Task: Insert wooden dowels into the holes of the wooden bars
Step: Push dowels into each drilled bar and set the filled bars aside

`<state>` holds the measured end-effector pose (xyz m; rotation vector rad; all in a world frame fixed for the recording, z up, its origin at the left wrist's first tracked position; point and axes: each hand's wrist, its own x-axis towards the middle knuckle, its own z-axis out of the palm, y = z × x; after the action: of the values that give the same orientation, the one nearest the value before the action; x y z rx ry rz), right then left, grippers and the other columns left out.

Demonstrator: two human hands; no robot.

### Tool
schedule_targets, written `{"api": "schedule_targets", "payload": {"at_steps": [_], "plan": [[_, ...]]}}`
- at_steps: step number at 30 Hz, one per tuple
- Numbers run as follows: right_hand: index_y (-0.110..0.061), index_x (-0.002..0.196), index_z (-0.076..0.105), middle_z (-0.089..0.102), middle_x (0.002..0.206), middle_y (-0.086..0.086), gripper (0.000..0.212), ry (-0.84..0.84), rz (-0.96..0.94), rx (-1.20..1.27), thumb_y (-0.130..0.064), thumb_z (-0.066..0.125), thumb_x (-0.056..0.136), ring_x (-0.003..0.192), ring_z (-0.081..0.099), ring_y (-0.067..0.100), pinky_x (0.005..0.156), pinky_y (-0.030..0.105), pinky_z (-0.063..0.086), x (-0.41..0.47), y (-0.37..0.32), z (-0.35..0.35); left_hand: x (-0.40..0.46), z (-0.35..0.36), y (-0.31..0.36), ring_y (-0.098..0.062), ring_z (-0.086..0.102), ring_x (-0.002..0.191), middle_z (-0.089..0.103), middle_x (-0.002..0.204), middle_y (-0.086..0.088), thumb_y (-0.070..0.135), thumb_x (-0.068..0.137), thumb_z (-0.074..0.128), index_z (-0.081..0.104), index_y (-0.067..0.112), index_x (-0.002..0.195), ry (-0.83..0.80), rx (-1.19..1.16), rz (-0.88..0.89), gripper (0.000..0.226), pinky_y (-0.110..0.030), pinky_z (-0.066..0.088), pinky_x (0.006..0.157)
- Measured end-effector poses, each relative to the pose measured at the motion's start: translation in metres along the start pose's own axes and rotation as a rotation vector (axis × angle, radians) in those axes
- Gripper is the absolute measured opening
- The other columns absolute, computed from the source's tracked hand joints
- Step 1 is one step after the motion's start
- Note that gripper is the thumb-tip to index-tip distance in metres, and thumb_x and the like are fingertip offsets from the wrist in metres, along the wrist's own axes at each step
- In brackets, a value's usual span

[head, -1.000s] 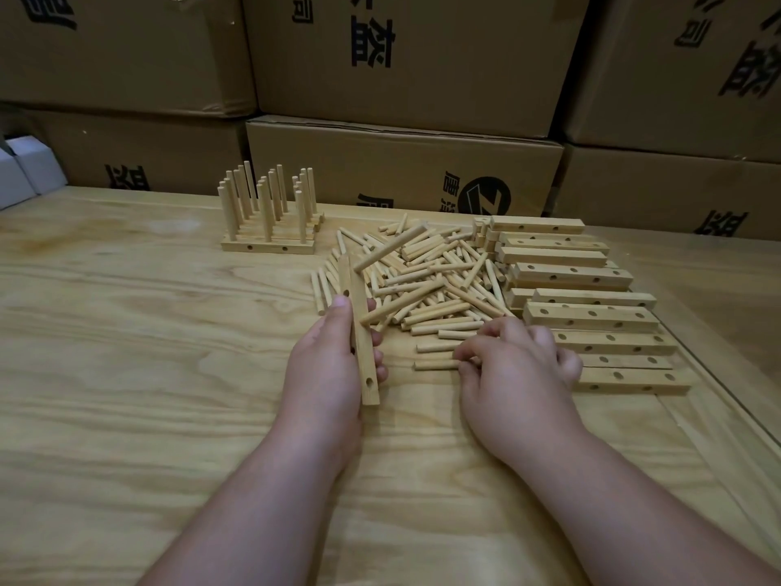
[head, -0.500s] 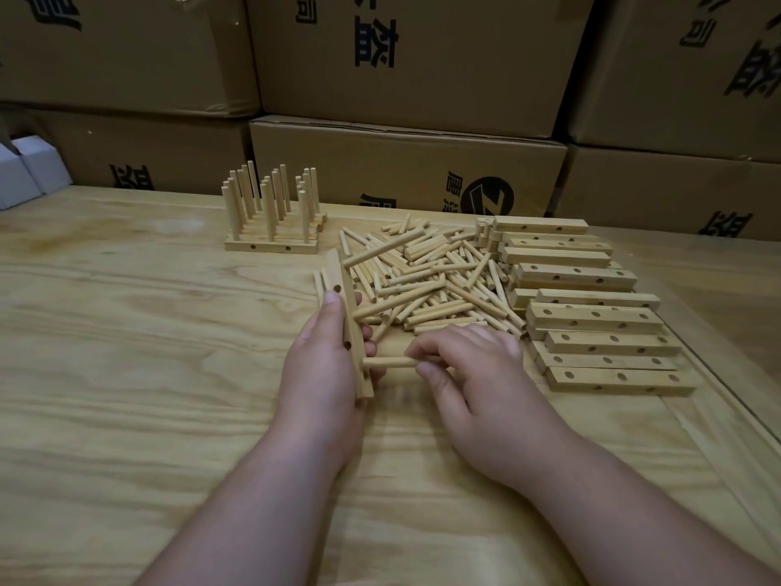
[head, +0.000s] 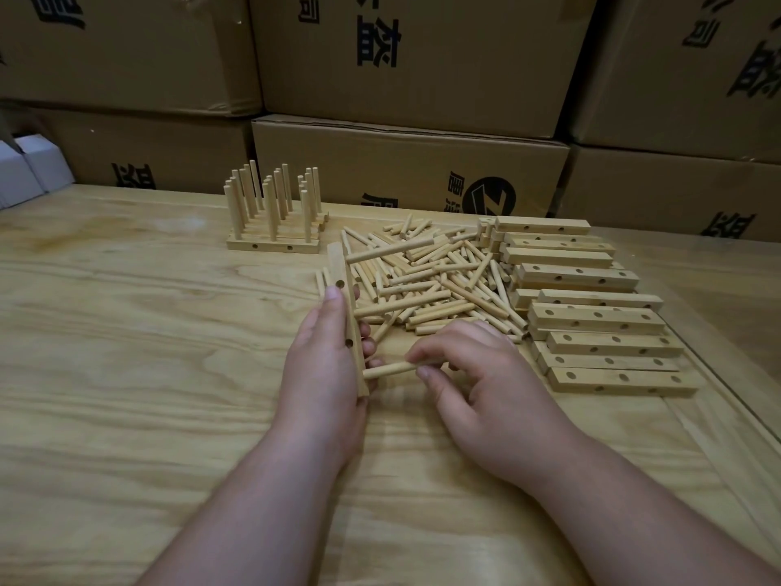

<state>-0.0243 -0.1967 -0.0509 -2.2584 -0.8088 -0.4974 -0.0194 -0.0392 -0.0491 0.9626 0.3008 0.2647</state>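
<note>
1. My left hand grips a bar on edge; my right hand pinches a dowel, its tip at the bar's nearest hole.
2. Done: finished bars beyond my left hand.
3. Left: the dowel pile and empty bars past my right.

We see loose dowels heaped mid-counter. Stacked bars just right of heap. Finished bars with upright dowels behind-left of heap. Held bar in left hand at heap's left edge; single dowel in right hand, its tip touching held bar. Boxes behind counter.
</note>
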Motion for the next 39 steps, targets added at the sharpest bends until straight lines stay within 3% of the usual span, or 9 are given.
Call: {"api": "schedule_targets", "payload": {"at_steps": [6, 14, 20, 24, 28, 31, 34, 39], "plan": [[-0.022, 0.105, 0.076, 0.063, 0.089, -0.013, 0.016, -0.026, -0.030, 0.003, -0.017, 0.068, 0.092, 0.094, 0.055, 0.009, 0.089, 0.040, 0.046, 0.000, 0.002, -0.003, -0.002, 0.001, 0.000, -0.007, 0.049, 0.056, 0.056, 0.070, 0.005, 0.045, 0.101, 0.054, 0.071, 0.027, 0.103, -0.016, 0.050, 0.035, 0.025, -0.022, 0.042, 0.048], [-0.024, 0.111, 0.075, 0.064, 0.082, -0.010, 0.021, -0.087, -0.056, 0.014, -0.022, 0.062, 0.094, 0.084, 0.058, 0.008, 0.082, 0.027, 0.046, 0.000, -0.001, -0.004, -0.003, 0.000, 0.001, -0.005, 0.049, 0.054, 0.055, 0.063, 0.008, 0.049, 0.099, 0.056, 0.076, 0.029, 0.094, -0.059, 0.090, 0.040, 0.029, -0.022, 0.042, 0.047], [-0.026, 0.105, 0.076, 0.048, 0.070, -0.026, 0.019, -0.113, -0.014, -0.002, -0.033, 0.066, 0.090, 0.079, 0.049, -0.007, 0.077, 0.015, 0.040, 0.000, -0.007, -0.003, -0.006, 0.000, -0.001, -0.006, 0.050, 0.053, 0.057, 0.062, 0.008, 0.049, 0.099, 0.055, 0.078, 0.031, 0.089, -0.084, 0.125, 0.073, 0.032, -0.021, 0.042, 0.042], [-0.026, 0.104, 0.078, 0.046, 0.068, -0.025, 0.018, -0.132, -0.004, -0.029, -0.033, 0.069, 0.090, 0.074, 0.047, -0.004, 0.075, 0.021, 0.043, 0.000, -0.008, -0.003, -0.005, 0.000, -0.001, -0.009, 0.047, 0.052, 0.056, 0.060, 0.007, 0.049, 0.099, 0.055, 0.081, 0.029, 0.089, -0.096, 0.121, 0.059, 0.034, -0.022, 0.041, 0.042], [-0.025, 0.102, 0.078, 0.064, 0.077, -0.015, 0.022, -0.157, 0.023, -0.008, -0.037, 0.063, 0.091, 0.078, 0.059, 0.004, 0.073, 0.030, 0.050, 0.000, -0.011, -0.005, -0.004, -0.003, -0.003, -0.009, 0.048, 0.052, 0.057, 0.061, 0.008, 0.053, 0.097, 0.057, 0.081, 0.031, 0.092, -0.133, 0.165, 0.082, 0.033, -0.021, 0.041, 0.043], [-0.026, 0.100, 0.078, 0.071, 0.081, -0.012, 0.023, -0.169, 0.065, 0.036, -0.039, 0.060, 0.091, 0.080, 0.062, 0.004, 0.073, 0.028, 0.050, -0.002, -0.011, -0.005, -0.004, -0.004, -0.004, -0.007, 0.048, 0.053, 0.056, 0.062, 0.008, 0.058, 0.087, 0.060, 0.080, 0.030, 0.094, -0.167, 0.183, 0.126, 0.035, -0.021, 0.042, 0.045], [-0.030, 0.097, 0.076, 0.071, 0.078, -0.013, 0.019, -0.178, 0.128, 0.121, -0.039, 0.060, 0.092, 0.077, 0.064, 0.004, 0.071, 0.025, 0.049, -0.004, -0.012, -0.004, -0.004, -0.005, -0.006, -0.006, 0.048, 0.054, 0.055, 0.062, 0.006, 0.054, 0.086, 0.059, 0.079, 0.029, 0.094, -0.198, 0.137, 0.177, 0.033, -0.024, 0.044, 0.049], [-0.025, 0.090, 0.074, 0.070, 0.074, -0.007, 0.026, -0.207, 0.161, 0.125, -0.042, 0.055, 0.093, 0.074, 0.064, 0.008, 0.070, 0.036, 0.050, -0.005, -0.013, -0.002, -0.004, -0.006, -0.008, -0.009, 0.049, 0.057, 0.056, 0.064, 0.005, 0.055, 0.086, 0.056, 0.074, 0.033, 0.090, -0.240, 0.155, 0.232, 0.028, -0.026, 0.045, 0.052]]}}
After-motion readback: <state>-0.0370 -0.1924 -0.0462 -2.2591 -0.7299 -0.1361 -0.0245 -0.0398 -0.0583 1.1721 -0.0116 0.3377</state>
